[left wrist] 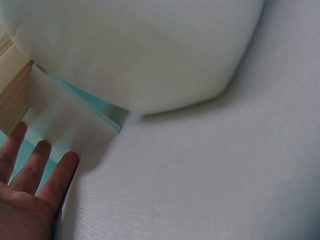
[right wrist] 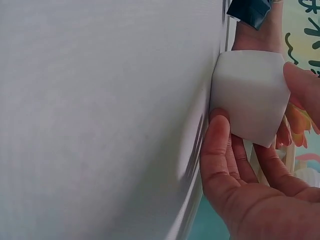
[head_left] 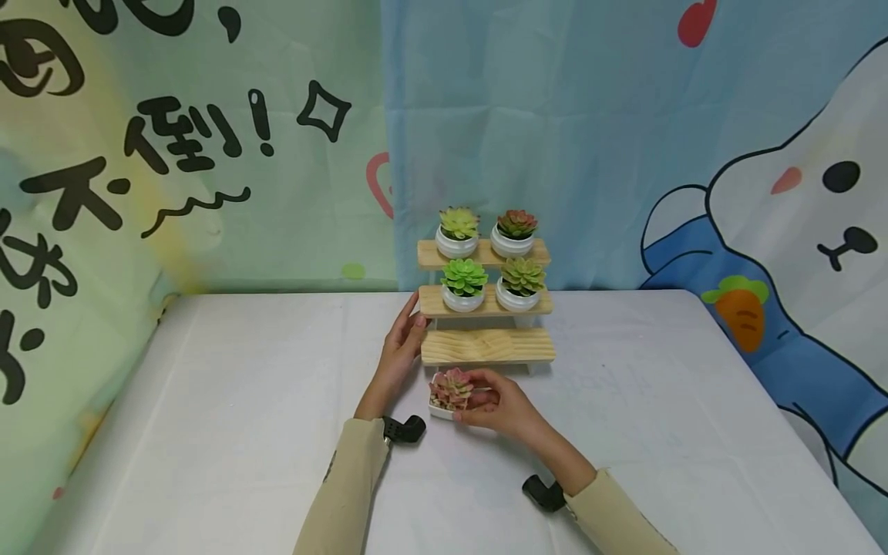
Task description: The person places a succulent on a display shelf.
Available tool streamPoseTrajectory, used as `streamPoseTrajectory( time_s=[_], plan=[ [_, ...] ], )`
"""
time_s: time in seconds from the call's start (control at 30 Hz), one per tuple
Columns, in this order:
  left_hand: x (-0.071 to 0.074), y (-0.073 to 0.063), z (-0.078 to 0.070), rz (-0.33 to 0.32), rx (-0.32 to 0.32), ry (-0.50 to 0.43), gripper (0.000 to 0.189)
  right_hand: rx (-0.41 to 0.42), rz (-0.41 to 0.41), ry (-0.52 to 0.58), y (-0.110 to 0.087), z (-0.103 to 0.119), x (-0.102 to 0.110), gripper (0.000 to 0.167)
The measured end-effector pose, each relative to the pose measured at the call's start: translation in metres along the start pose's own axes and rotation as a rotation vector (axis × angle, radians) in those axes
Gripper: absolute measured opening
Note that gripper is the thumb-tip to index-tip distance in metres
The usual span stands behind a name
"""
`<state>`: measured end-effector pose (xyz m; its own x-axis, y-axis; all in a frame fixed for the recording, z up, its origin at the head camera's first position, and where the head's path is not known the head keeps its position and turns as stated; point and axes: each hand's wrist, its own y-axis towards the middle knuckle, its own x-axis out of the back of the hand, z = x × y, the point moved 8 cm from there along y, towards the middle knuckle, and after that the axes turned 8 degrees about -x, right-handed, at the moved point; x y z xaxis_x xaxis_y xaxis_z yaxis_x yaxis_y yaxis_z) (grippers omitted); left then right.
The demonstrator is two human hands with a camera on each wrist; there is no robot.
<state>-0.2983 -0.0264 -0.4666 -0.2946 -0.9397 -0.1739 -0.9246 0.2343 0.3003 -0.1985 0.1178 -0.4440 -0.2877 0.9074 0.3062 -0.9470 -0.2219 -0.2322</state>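
Note:
My right hand point(head_left: 505, 407) holds a pink potted succulent point(head_left: 452, 387) in a white pot, just in front of the lowest step of a wooden three-tier stand point(head_left: 489, 347). In the right wrist view, the thumb and fingers grip the white angular pot point(right wrist: 250, 95) from both sides. At the stand's left side, my left hand point(head_left: 401, 347) rests with fingers extended. Seen from the left wrist, fingertips point(left wrist: 71, 159) lie against the stand's pale side panel point(left wrist: 70, 115), and the white pot point(left wrist: 145, 55) looms large in front.
On the top tier stand a yellow-green succulent point(head_left: 459, 225) and a reddish one point(head_left: 515, 231). The middle tier bears a bright green succulent point(head_left: 464, 279) and an olive-green one point(head_left: 522, 279). A white cloth covers the table point(head_left: 666, 401); printed curtains point(head_left: 555, 100) hang behind.

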Motion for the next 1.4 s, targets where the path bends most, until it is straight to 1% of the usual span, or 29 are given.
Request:
streamPoseTrajectory(
  time_s=[0.33,0.57,0.73,1.07,1.2,1.4],
  plan=[
    [-0.002,0.0,-0.001,-0.001,0.007,-0.02,0.053,-0.034,-0.043,-0.042,-0.004,0.002,0.005,0.057],
    [-0.002,0.0,-0.002,0.006,-0.015,-0.008,0.053,-0.032,-0.1,-0.069,-0.007,0.002,0.01,0.057],
    [-0.003,0.0,-0.003,0.003,-0.011,-0.009,0.053,-0.035,-0.123,-0.071,-0.008,0.001,0.013,0.056],
    [-0.002,0.001,-0.002,-0.012,0.003,-0.008,0.052,-0.002,-0.121,-0.042,-0.013,0.01,0.018,0.057],
    [-0.001,0.001,0.0,-0.016,0.007,-0.002,0.052,-0.007,-0.133,-0.034,-0.015,0.012,0.023,0.058],
    [-0.002,0.0,-0.001,-0.011,0.007,-0.016,0.052,-0.017,-0.152,-0.049,-0.018,0.015,0.028,0.058]
  ],
)
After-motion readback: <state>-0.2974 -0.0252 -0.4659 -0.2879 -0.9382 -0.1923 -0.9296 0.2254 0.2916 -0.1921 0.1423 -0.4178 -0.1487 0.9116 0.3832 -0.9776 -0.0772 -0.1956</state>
